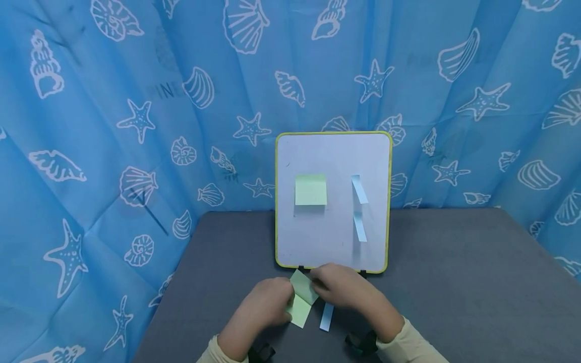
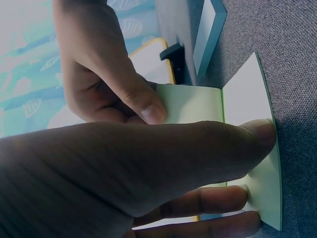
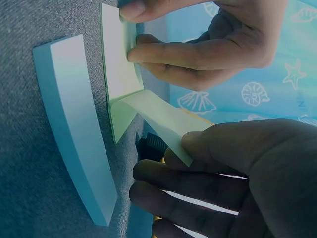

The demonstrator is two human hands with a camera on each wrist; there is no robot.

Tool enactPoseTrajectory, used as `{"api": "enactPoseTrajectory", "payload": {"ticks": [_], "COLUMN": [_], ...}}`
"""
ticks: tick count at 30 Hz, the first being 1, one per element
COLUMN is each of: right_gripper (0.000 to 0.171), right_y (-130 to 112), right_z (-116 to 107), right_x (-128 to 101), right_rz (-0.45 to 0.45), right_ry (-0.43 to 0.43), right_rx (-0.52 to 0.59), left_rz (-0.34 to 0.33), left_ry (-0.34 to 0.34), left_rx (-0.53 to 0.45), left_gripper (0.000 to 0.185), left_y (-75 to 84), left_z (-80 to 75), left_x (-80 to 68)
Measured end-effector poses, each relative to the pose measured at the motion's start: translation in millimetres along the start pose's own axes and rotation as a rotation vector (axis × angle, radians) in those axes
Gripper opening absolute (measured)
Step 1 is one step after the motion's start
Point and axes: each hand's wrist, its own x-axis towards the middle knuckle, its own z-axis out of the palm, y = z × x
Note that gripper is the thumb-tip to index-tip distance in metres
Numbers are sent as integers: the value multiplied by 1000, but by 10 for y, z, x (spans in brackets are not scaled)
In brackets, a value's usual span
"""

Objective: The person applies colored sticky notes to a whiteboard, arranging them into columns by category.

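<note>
the left hand (image 1: 265,305) holds down a pale green pad of sticky notes (image 1: 300,308) on the grey fabric tabletop (image 1: 454,282), with thumb and fingers gripping the pad's edge. the right hand (image 1: 347,290) pinches the top green sheet (image 3: 163,121) between thumb and fingers, and the sheet is lifted and bent away from the pad. just right of the pad lies a narrow light blue pad of sticky strips (image 1: 326,316). behind the hands stands a small whiteboard with yellow-green rim (image 1: 333,201), with one green square note (image 1: 310,190) and two blue strips (image 1: 360,207) on it.
</note>
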Motion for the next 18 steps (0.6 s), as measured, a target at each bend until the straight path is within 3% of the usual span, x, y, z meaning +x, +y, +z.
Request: {"api": "enactPoseTrajectory", "payload": {"ticks": [18], "right_gripper": [27], "right_y": [14], "right_z": [-74], "right_x": [-35], "right_rz": [-2], "right_ry": [26], "right_rx": [-25], "left_rz": [-11], "left_ry": [-11], "left_rx": [35], "left_gripper": [24], "left_y": [24], "left_z": [-8], "left_x": [9]}}
